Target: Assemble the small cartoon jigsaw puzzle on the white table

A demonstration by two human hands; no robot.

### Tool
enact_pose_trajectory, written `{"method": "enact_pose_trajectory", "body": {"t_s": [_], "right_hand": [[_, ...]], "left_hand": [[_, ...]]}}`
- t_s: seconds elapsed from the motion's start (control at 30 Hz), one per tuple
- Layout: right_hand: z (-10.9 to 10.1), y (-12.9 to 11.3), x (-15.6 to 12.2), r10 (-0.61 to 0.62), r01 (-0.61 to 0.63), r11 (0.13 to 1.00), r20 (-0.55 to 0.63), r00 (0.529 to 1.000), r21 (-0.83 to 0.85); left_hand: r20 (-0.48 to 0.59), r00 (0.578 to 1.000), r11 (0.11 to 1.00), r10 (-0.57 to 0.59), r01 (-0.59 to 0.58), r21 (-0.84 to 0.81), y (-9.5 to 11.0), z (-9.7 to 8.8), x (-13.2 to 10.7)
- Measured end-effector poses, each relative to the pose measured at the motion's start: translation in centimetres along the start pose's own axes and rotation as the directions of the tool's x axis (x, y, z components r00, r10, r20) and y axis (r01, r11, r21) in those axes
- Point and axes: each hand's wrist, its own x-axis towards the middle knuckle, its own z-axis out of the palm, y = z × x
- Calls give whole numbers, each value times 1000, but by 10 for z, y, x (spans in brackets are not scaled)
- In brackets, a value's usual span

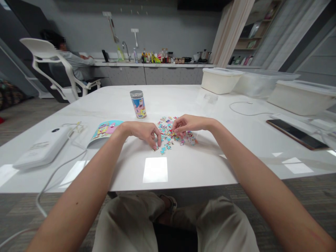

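A heap of small colourful jigsaw pieces [170, 134] lies on the white table [183, 168]. My left hand [141, 132] curls at the heap's left edge, its fingertips pinching a single piece [155, 148] against the tabletop. My right hand [187, 124] rests on top of the heap, fingers bent and pinched among the pieces; what they hold is too small to name. A cartoon-printed tin [138, 104] with a silver lid stands upright behind the heap. A cartoon picture sheet [105, 130] lies to the left of my left hand.
A white device [44, 147] with a cable lies at the left. A dark phone [294, 133] and a thin cable [244, 108] lie at the right, with white lidded bins [220, 80] behind. A person sits at the far counter beside a white chair [52, 63].
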Motion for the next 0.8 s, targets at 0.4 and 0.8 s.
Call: {"method": "enact_pose_trajectory", "body": {"t_s": [0.4,0.8], "right_hand": [[0,0,0,8,-8,1000,-22,1000,-3],[-2,1,-1,74,-81,996,-149,986,-43]], "left_hand": [[-166,986,1000,0,3,15,17,3,-1],[-150,987,998,56,-58,-9,17,8,9]]}}
